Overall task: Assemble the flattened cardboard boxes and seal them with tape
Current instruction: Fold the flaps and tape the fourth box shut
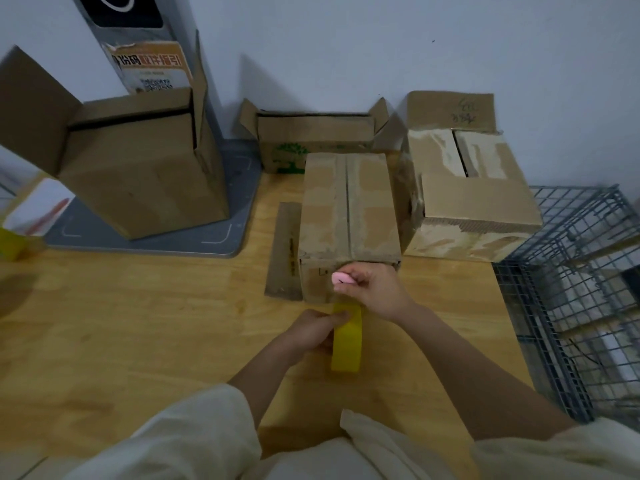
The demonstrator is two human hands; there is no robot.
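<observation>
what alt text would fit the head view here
A person's left hand grips a yellow tape roll while the right hand holds a small pink object against the near end of a closed brown cardboard box on a wooden table. More cardboard boxes stand behind.

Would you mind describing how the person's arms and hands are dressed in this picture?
Both arms wear loose, cream-coloured fabric sleeves: the left sleeve and the right sleeve are pushed up, leaving the forearms bare. The left hand and right hand are bare, without gloves. No rings, watch or bracelets are visible.
</observation>
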